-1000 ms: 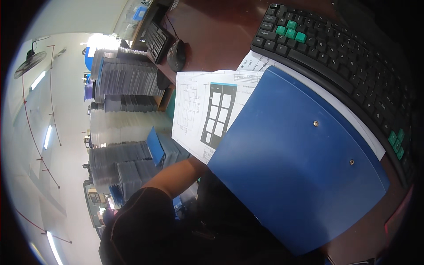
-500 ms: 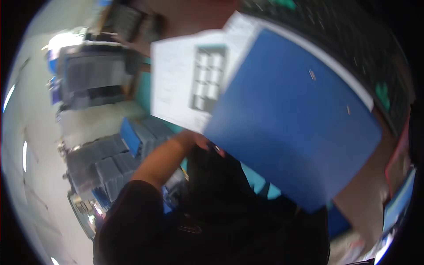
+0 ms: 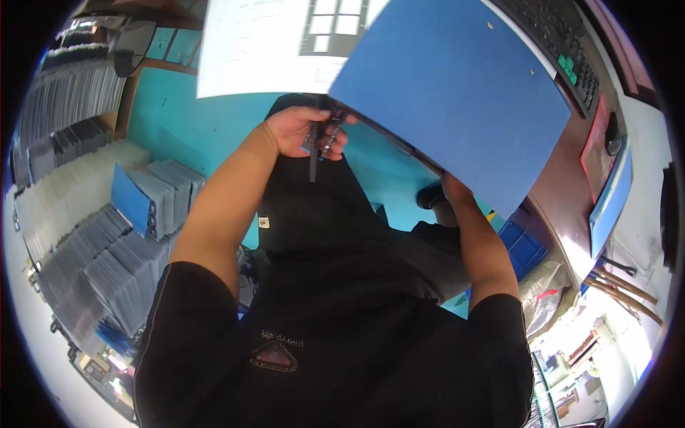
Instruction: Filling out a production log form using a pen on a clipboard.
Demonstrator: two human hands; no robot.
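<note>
teal floor [image 3: 171,107] is seen below the bench [image 3: 564,178]. blue folder [image 3: 457,93] is placed beside the keyboard [image 3: 553,36], near edge toward the lap, probably so it can be reached from below. dark clip-like piece [image 3: 312,165] is gripped in the left hand [image 3: 303,132]; whether it's joined to the folder can't be told. right hand [image 3: 457,189] is partly covered by the folder, grip can't be told. printed sheet [image 3: 246,53] is cut off up top.

Blue folder [image 3: 457,107] looks smooth plastic, faintly glossy; its rivets [image 3: 490,25] look metallic. White sheet [image 3: 246,57] is smooth paper. Keyboard [image 3: 548,44] appears matt plastic; black shirt [image 3: 378,357], matt cloth
</note>
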